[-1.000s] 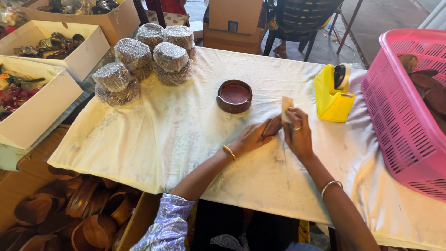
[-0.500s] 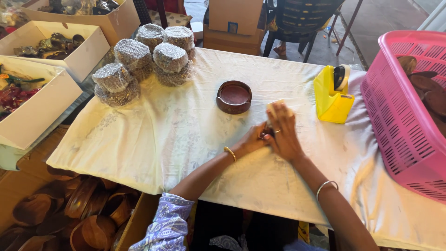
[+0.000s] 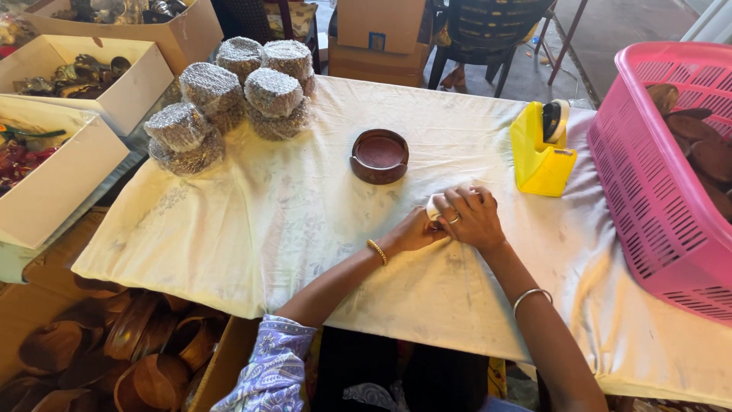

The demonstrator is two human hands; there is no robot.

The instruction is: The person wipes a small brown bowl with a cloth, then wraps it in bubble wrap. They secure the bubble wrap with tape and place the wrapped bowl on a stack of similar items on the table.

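We see six round bundles wrapped in silvery foam netting (image 3: 232, 95) stacked at the far left of the cloth-covered table (image 3: 252, 221). Left of the table stand open white cardboard boxes (image 3: 84, 76). Beyond it sits a closed brown carton (image 3: 381, 30) with a small blue label (image 3: 377, 41).

This is a small packing workshop for wooden craft goods, set up in an open, concrete-floored space. A table covered with a pale cloth (image 3: 252, 229) serves as the workbench. At its far left corner stand stacks of round items wrapped in silvery foam netting (image 3: 229, 99); a brown wooden coaster holder (image 3: 379, 155) sits near the middle, and a yellow tape dispenser (image 3: 540, 151) towards the right edge. A pink plastic basket (image 3: 656, 191) holds dark wooden pieces. Open cardboard boxes (image 3: 91, 84) line the left side, and wooden bowls (image 3: 114, 351) lie heaped below.
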